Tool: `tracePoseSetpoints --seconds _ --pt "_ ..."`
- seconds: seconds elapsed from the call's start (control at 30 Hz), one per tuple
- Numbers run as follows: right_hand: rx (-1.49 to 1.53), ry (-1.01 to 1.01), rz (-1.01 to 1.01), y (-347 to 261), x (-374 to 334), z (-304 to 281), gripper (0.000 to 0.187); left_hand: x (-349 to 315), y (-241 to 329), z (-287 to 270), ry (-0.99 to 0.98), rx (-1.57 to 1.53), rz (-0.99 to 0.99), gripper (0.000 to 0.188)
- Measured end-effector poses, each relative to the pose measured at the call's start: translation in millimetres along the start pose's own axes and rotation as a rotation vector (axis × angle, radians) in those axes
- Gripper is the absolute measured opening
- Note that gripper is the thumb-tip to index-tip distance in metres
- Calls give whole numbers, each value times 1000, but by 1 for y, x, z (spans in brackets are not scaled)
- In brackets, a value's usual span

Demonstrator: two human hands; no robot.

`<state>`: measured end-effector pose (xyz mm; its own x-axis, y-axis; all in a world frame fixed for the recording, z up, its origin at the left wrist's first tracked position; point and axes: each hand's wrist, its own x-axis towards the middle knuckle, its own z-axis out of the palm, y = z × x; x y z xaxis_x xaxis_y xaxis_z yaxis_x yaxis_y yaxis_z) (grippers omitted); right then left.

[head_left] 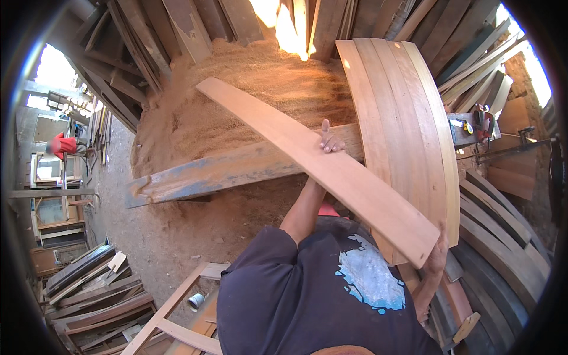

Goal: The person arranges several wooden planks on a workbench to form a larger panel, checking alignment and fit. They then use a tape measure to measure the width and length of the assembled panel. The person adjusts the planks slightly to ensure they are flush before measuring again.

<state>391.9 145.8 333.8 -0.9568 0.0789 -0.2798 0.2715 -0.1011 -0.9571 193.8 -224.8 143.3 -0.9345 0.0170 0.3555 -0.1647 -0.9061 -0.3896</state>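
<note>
A long, smooth reddish-brown plank lies slantwise in front of me, its far end at the upper left and its near end close to my right side. My left arm passes beneath it, and my left hand curls over its far edge near the middle, thumb pointing up. At the near end, my right hand grips the plank's right edge, with some fingers hidden by the wood. Under the plank runs a weathered beam dusted with sawdust. To the right, several planed boards lie side by side.
A sawdust heap spreads ahead below leaning timber. On the right are a red-and-black tool and stacked dark boards. A wooden frame and a small white cup are at lower left. Another person in red is far left.
</note>
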Motion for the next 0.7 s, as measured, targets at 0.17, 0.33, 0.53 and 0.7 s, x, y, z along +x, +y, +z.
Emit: tracePoseSetpoints --seconds 0.17,0.33,0.53,0.7 --pt "598 -347 210 20 -23 -12 52 -12 -16 41 247 226 68 52" --pt "235 -247 319 5 -14 3 45 -27 -21 55 492 360 20 56" --pt "162 -147 283 -2 -2 19 41 -77 37 32 618 1002 149 66" --pt "-161 -232 154 5 -1 14 43 -84 64 101 775 471 329 92"
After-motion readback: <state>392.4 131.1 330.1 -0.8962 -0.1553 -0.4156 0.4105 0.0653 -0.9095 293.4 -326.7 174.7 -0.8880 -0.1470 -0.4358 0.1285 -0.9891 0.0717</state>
